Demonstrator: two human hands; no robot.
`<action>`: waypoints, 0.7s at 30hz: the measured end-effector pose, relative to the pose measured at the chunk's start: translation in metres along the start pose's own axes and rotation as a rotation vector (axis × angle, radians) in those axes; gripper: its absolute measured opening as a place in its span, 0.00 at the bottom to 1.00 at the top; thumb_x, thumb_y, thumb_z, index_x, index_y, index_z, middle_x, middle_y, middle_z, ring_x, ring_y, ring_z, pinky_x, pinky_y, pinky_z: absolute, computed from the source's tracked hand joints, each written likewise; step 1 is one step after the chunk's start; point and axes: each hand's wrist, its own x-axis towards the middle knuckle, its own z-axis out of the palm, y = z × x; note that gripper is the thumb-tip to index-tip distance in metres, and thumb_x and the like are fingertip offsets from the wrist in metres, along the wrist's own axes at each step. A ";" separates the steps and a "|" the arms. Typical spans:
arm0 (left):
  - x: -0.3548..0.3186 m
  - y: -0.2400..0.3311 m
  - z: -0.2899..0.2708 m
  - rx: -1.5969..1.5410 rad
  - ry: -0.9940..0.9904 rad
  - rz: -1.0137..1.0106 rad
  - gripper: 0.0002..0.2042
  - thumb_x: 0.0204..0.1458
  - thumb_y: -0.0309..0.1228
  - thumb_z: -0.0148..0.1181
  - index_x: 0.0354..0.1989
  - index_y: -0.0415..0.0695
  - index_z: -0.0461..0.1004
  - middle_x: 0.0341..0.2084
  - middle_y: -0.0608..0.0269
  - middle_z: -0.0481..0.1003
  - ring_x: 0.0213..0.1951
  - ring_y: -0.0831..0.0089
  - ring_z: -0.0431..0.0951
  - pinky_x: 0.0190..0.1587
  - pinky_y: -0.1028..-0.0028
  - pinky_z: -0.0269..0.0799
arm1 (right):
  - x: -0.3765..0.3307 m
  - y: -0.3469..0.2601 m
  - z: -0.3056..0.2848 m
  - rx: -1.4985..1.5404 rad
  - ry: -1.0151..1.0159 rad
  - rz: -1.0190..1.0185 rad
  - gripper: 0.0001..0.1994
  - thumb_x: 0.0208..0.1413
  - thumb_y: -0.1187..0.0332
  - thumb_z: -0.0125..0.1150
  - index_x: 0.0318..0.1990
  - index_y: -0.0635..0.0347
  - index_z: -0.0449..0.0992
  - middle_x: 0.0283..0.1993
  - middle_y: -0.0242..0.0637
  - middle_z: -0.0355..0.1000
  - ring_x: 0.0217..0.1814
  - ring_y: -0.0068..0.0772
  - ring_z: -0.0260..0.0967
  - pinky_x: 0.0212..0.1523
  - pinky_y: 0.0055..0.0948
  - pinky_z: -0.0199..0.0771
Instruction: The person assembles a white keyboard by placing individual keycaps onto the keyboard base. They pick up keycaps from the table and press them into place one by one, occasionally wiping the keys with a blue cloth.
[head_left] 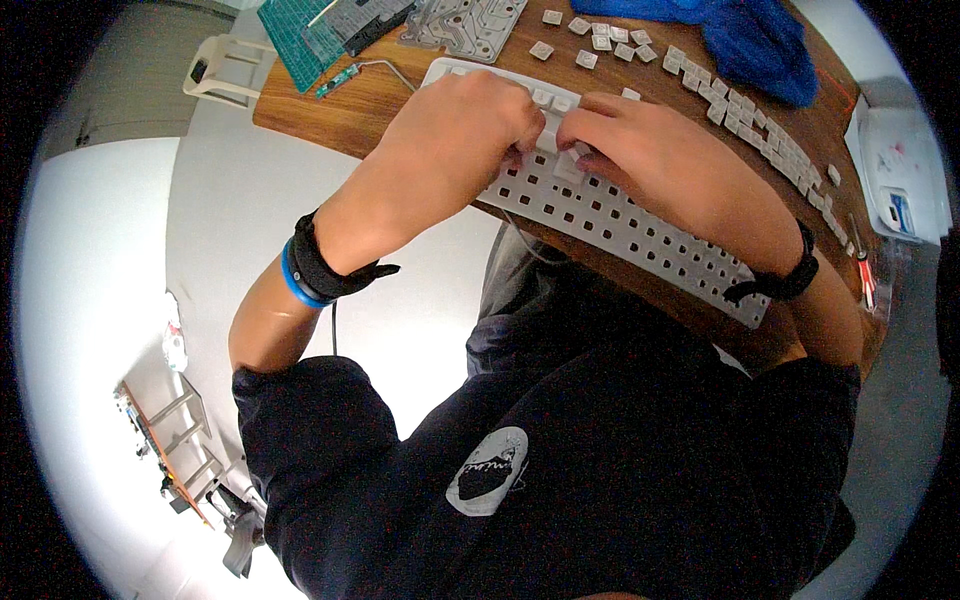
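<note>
A long off-white keyboard case [640,236] with rows of square holes lies across the front of the table, slanting down to the right. White keycaps [552,101] sit in its far left part. My left hand [470,120] is closed over the left end, fingers curled down at the case; what they pinch is hidden. My right hand [650,150] reaches in from the right with bent fingers pressed together beside a white keycap-like piece [568,165]. The fingertips partly cover that piece, and whether they grip it cannot be made out. Black bands circle both wrists.
Loose keycaps [602,43] lie beyond the case, with a long row of keycaps [750,118] at right. A blue cloth [765,50], green cutting mat [292,40], grey patterned plate [465,28], wire-ended tool [340,80] and red-handled tool [866,280] are on the wooden table [300,118].
</note>
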 end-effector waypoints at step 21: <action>0.002 -0.042 0.010 -0.203 -0.040 0.040 0.02 0.55 0.28 0.73 0.34 0.46 0.86 0.35 0.61 0.83 0.42 0.54 0.85 0.44 0.60 0.80 | 0.007 0.008 0.006 0.073 0.051 0.002 0.11 0.63 0.73 0.64 0.51 0.61 0.75 0.50 0.51 0.76 0.53 0.59 0.78 0.52 0.51 0.79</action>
